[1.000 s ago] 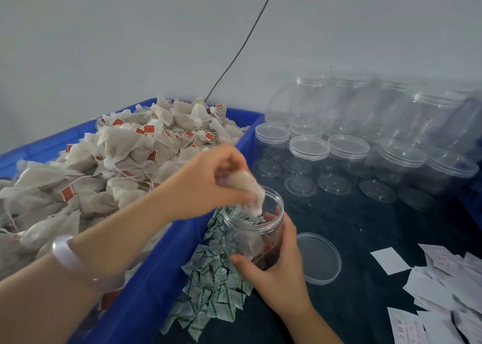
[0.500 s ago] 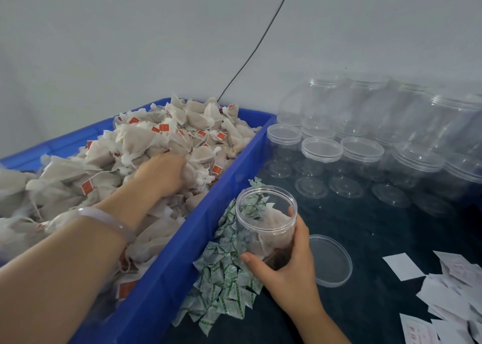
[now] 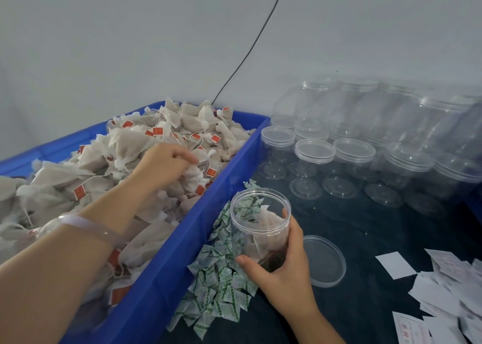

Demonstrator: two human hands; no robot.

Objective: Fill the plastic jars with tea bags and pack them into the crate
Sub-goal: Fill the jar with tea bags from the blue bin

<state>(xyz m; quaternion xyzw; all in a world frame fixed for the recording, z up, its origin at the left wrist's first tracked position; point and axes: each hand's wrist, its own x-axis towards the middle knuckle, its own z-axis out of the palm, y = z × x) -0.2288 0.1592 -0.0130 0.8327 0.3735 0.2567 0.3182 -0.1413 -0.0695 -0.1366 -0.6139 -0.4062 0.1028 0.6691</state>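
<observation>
L hand (image 3: 167, 161) grabs tea bags (image 3: 130, 146), R hand (image 3: 285, 269) grips jar (image 3: 257, 214) nr crate (image 3: 167, 273)

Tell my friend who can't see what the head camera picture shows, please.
A person's right hand holds an open clear jar, partly filled, while the left hand pinches tea bags from a heaped blue bin. Lidded empty jars stand behind it.

Green-printed sachets (image 3: 216, 286), white paper slips (image 3: 443, 299), black wall cable (image 3: 257, 41)
</observation>
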